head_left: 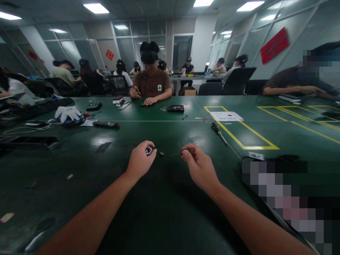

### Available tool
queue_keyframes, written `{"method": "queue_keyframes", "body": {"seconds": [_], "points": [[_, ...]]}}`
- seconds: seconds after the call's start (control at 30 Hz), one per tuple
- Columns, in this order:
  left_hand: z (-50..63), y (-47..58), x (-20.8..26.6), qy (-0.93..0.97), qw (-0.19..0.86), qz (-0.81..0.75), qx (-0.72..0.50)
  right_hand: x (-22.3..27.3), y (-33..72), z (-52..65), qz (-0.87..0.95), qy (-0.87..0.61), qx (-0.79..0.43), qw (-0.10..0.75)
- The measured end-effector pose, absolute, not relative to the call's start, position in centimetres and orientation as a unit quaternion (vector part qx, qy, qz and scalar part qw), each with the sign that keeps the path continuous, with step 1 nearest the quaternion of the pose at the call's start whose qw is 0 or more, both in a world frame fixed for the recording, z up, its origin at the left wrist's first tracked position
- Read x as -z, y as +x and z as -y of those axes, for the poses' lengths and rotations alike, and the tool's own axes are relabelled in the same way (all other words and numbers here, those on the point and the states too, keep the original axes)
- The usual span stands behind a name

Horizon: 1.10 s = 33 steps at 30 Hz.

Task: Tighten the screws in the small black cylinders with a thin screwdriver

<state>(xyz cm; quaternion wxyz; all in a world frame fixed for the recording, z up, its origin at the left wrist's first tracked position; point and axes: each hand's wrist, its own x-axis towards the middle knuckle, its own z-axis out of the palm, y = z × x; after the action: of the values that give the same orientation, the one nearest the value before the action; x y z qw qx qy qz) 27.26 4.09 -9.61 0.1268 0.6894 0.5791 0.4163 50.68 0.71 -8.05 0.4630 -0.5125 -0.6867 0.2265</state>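
My left hand (140, 160) is closed around a small round part (148, 151) with a pale rim and a dark centre; its exact kind cannot be made out. Thin and metallic, a shaft (175, 154) points left from the fingertips of my right hand (199, 163). It looks like a slim screwdriver with a reddish handle, mostly covered by the fingers. Between the two hands a small grey piece (162, 153) lies on the green table (164, 212), apart from both. The shaft's tip ends just to the right of that piece.
A yellow-and-black screwdriver (219, 133) lies to the right, beside yellow tape (259, 139). Farther left are a dark pen-like tool (106, 124), white gloves (67, 114) and a black tray (29, 142). Across the table, a person (151, 83) works near a black device (175, 108).
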Motion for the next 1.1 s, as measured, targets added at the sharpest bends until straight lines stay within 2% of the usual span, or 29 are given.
{"method": "queue_keyframes", "body": {"seconds": [0.3, 0.63, 0.9, 1.1], "points": [[-4.7, 27.8, 11.1, 0.785, 0.096, -0.569, -0.224, 7.9, 50.7, -0.7, 0.694, -0.518, -0.223, 0.448], [-6.7, 29.1, 11.9, 0.773, 0.059, -0.595, -0.210, 7.8, 50.6, -0.5, 0.696, -0.517, -0.227, 0.444], [-7.3, 27.1, 11.7, 0.745, 0.113, -0.595, -0.280, 7.8, 50.5, -0.6, 0.694, -0.511, -0.238, 0.447], [-8.8, 23.1, 9.4, 0.639, 0.135, -0.633, -0.415, 8.0, 50.7, -0.7, 0.699, -0.507, -0.247, 0.439]]}}
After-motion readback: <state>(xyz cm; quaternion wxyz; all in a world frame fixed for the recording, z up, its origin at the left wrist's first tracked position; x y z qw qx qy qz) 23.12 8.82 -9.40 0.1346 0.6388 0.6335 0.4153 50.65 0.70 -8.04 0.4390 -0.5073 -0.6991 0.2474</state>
